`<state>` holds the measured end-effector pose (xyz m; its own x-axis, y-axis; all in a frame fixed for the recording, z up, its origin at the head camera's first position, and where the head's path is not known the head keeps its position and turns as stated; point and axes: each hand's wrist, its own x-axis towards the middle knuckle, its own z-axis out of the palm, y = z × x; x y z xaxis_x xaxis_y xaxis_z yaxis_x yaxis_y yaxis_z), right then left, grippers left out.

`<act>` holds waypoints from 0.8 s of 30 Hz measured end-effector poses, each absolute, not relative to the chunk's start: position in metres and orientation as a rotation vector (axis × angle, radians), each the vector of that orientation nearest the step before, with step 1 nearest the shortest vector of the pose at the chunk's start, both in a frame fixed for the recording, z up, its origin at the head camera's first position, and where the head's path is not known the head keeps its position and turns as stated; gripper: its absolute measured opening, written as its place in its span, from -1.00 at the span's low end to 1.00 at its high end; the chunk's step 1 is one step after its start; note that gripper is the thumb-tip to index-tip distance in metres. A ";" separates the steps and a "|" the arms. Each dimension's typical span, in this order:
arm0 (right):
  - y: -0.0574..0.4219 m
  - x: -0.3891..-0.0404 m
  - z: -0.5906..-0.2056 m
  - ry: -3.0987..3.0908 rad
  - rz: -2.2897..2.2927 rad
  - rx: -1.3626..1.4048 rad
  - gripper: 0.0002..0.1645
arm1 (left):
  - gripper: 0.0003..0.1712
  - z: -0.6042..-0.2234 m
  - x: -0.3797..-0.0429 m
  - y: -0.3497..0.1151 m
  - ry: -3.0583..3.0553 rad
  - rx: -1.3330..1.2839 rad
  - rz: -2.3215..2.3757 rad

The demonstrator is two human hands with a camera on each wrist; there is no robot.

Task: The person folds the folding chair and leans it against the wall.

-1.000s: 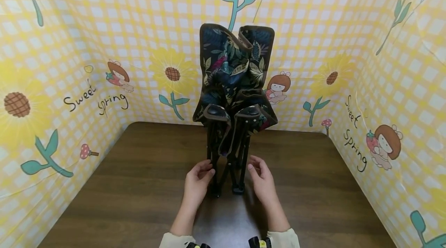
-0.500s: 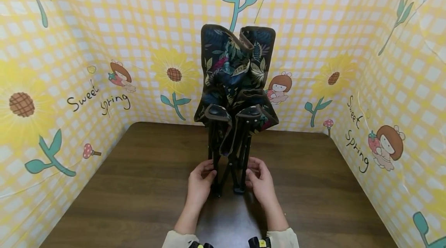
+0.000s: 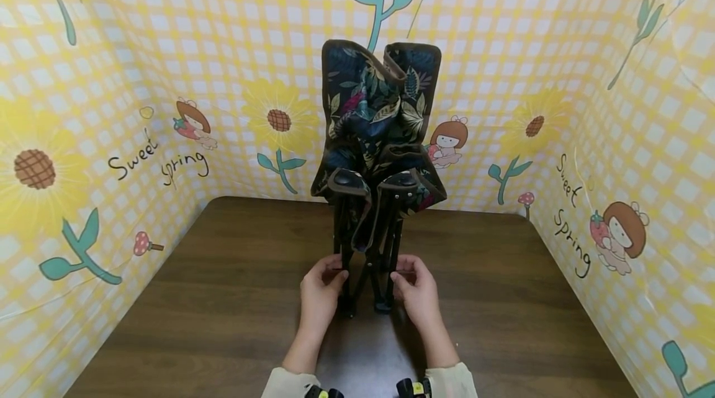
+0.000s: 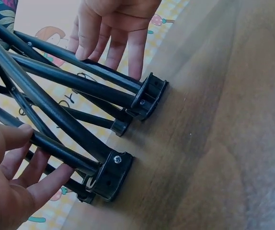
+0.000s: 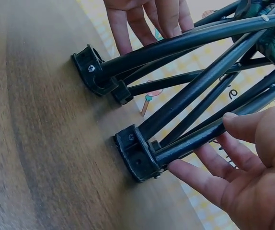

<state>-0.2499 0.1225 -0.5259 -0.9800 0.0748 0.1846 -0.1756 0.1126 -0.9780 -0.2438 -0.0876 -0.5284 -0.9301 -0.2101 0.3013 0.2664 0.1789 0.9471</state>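
A folded camping chair [image 3: 368, 118] stands upright on the table, its dark leafy-print fabric bunched above crossed black tube legs. My left hand [image 3: 321, 289] pinches the outer left leg low down, thumb in front and fingers behind. On the opposite side, my right hand [image 3: 416, 292] holds the outer right leg the same way. The left wrist view shows the left thumb [image 4: 20, 136] on a black tube just above a plastic foot [image 4: 113, 175]. In the right wrist view, the right thumb [image 5: 243, 125] lies on another tube, near a second plastic foot [image 5: 137, 153].
The brown wooden table [image 3: 223, 298] carries the chair. Yellow checked cloth [image 3: 223, 44] with sunflowers and cartoon figures walls it in at the back and both sides. The chair's top stands in front of the back cloth.
Both hands have closed in on the chair legs; the right hand moved slightly left from beside its leg to grip it. The chair stays folded in place.
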 end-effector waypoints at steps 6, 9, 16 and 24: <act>0.121 -0.253 -0.527 -2.197 1.924 0.104 -0.70 | -0.65 -0.528 -0.247 -0.090 -2.196 -0.136 -1.753; 0.121 -0.255 -0.527 -2.215 1.912 0.115 -0.70 | -0.66 -0.526 -0.248 -0.093 -2.227 -0.164 -1.746; 0.123 -0.260 -0.526 -2.262 1.882 0.176 -0.68 | -0.65 -0.524 -0.252 -0.095 -2.343 -0.251 -1.662; 0.121 -0.266 -0.528 -2.301 1.828 0.208 -0.65 | -0.67 -0.528 -0.260 -0.094 -2.394 -0.282 -1.542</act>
<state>-0.2657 0.1213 -0.5284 -0.9710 0.0118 0.2388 -0.2299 0.2276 -0.9462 -0.2605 -0.0935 -0.5285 -0.9420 0.0125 0.3353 0.3105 0.4112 0.8570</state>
